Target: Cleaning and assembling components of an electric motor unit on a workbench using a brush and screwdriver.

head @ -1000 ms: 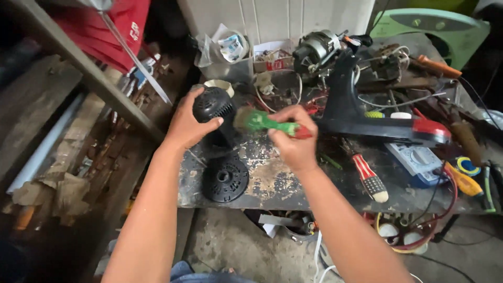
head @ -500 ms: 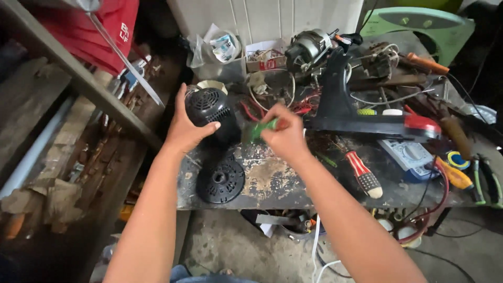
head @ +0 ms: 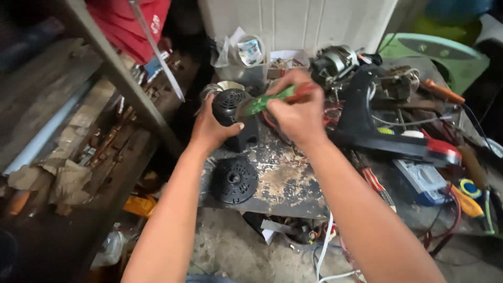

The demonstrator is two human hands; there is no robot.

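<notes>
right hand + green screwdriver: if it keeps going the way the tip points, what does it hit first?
Most likely the black motor housing that the left hand grips. The right hand aims the green-handled screwdriver leftward at its vented top. Motion blur hides the tip, so contact cannot be judged.

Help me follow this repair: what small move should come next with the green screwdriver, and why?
Probably seat the tip squarely and turn. The left hand grips the black vented motor housing upright on the bench, and the right hand angles the green-handled screwdriver into its top. The exact screw is hidden.
</notes>
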